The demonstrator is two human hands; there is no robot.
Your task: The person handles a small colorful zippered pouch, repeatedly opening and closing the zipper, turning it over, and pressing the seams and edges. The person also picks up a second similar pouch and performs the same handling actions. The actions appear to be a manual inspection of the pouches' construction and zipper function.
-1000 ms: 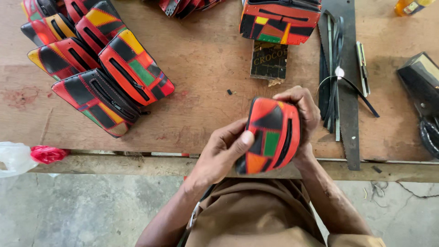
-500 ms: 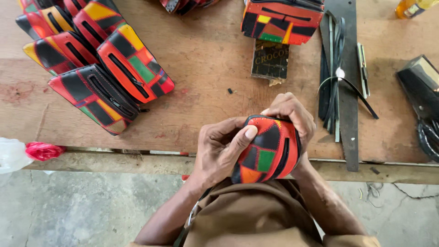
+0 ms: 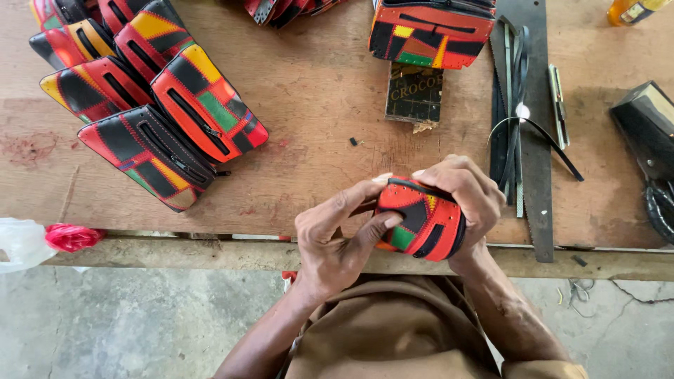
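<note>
You hold the patchwork pouch [image 3: 420,221] over the near edge of the wooden bench [image 3: 316,126], your left hand [image 3: 337,235] pinching its left side, fingers together, and your right hand [image 3: 460,196] clamped over its top. Bare board lies just beyond it; stacked pouches [image 3: 151,105] sit well left, a saw [image 3: 530,140] just right.

The patchwork pouch [image 3: 420,219] has turned from standing upright to lying more sideways near the lower centre of the frame. The left hand [image 3: 337,238] now presses its thumb across the pouch's front, and the right hand [image 3: 460,193] has closed further over its top.
</note>
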